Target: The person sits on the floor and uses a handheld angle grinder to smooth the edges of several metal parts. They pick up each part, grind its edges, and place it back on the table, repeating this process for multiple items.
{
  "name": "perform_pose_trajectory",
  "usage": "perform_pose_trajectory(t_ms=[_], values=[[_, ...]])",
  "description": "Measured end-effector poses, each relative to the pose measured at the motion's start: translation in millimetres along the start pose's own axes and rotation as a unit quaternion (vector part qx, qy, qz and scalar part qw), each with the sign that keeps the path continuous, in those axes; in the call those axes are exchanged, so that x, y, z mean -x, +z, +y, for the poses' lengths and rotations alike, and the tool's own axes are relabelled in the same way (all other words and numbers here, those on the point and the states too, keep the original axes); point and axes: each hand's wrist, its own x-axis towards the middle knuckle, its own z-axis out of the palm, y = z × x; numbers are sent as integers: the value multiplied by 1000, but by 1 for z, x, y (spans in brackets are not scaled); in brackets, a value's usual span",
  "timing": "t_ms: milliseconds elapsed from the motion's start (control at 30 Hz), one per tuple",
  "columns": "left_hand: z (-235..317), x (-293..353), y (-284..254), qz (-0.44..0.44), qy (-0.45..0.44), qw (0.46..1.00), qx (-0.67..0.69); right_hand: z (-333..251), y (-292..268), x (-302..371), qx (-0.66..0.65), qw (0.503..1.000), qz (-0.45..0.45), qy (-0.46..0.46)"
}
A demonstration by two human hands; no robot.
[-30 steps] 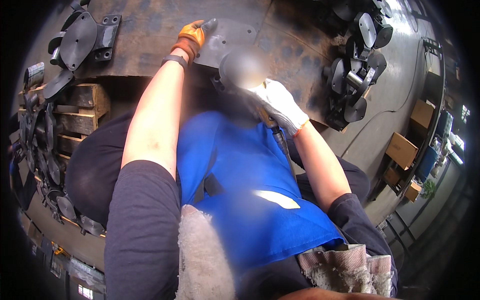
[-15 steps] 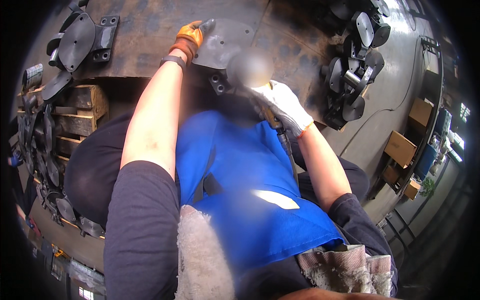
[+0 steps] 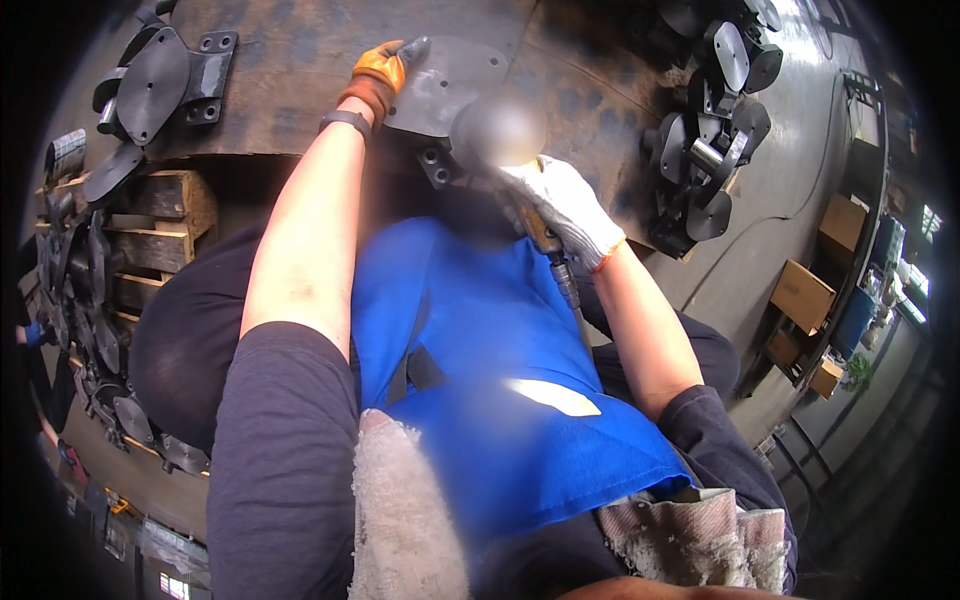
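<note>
My left hand [image 3: 382, 78], in an orange glove with dark fingertips, is closed on the left edge of a grey metal plate [image 3: 440, 90] with several small holes. The plate lies on the worktop, and a dark block with two holes [image 3: 437, 166] shows below its near edge. In a white knit glove, my right hand [image 3: 570, 205] is wrapped round a yellowish handheld grinder [image 3: 541, 236] with a hose fitting at its rear. A pale blur covers the grinder's head, so I cannot tell whether it touches the plate.
Finished-looking dark metal brackets [image 3: 155, 85] stand at the far left, with several more brackets [image 3: 708, 150] piled at the right edge of the brown worktop [image 3: 290, 80]. A wooden pallet [image 3: 150, 235] and stacked parts are at left. Cardboard boxes [image 3: 802, 297] sit on a rack at right.
The grinder and my right hand have shifted slightly left, and its hose end has swung left. My left hand and the plate stay in place.
</note>
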Motion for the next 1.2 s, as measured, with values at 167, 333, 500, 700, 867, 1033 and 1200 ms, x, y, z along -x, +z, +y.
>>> perform_pose_trajectory(t_ms=[167, 333, 500, 700, 867, 1033, 1200], values=[[-11, -9, 1, -20, -1, 1000, 23, 1, 3, -1, 87, 996, 17, 8], [-21, -18, 3, -7, 30, 999, 8, -6, 4, 2, -7, 999, 5, 36], [-26, -19, 4, 26, 17, 999, 19, 3, 12, -4, 79, 997, -3, 0], [22, 13, 0, 9, -47, 998, 29, 8, 15, -3, 116, 993, -8, -9], [-27, -23, 1, 3, 13, 1000, 8, 5, 17, -4, 160, 987, 1, -15], [-4, -8, -3, -53, -42, 997, 28, -5, 18, -4, 108, 994, 0, -2], [-6, -5, 9, -11, -13, 995, 102, -11, 23, 2, 153, 988, 4, 8]])
